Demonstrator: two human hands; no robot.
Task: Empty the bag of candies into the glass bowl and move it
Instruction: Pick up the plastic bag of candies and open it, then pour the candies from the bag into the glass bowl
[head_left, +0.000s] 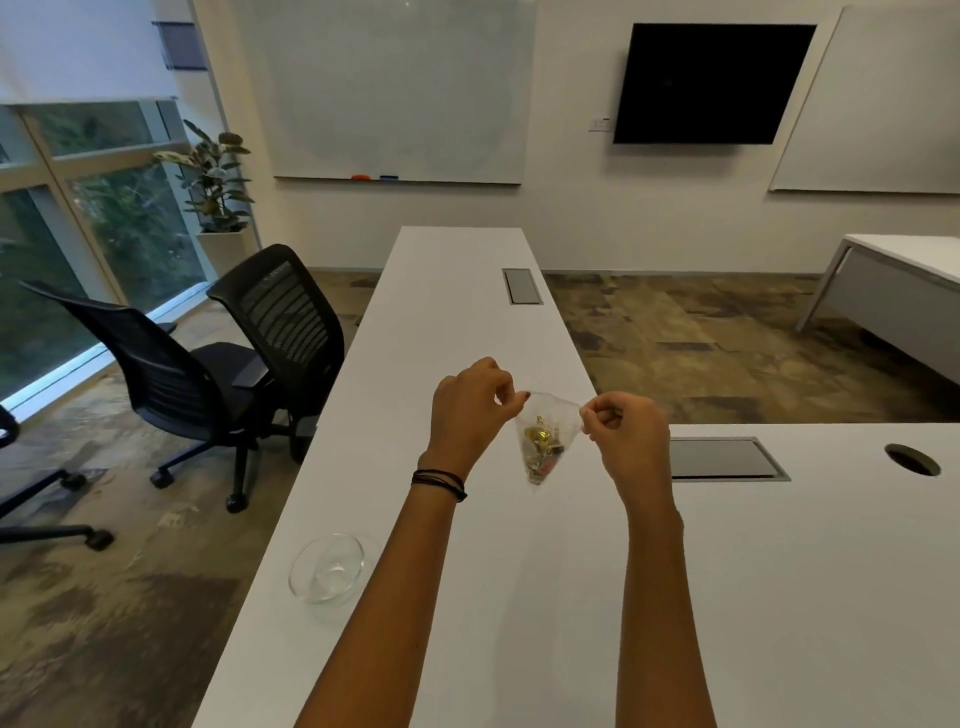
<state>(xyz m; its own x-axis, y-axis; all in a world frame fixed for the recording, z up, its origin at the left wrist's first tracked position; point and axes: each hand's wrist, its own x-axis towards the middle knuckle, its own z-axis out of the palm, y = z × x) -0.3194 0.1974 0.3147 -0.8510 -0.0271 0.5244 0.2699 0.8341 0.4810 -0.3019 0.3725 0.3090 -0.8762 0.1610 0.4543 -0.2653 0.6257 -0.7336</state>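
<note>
head view – each hand (470, 410) (626, 431) pinches the candy bag (545, 441) above a white table (467, 312).

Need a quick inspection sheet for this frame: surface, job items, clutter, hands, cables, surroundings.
Surface: white table, long; two closed cable hatches and a round grommet hole at right.
Job's things: clear candy bag held up in the air, wrapped candies gathered at its bottom; glass bowl upright near the table's left edge, no candies in it.
Clutter: nothing seen on the table.
Grips: left hand and right hand each pinch a top corner of the bag; dark bands on the left wrist.
Cables: nothing seen.
Surroundings: two black office chairs at left, potted plant, whiteboard, dark wall screen, second table at right.
</note>
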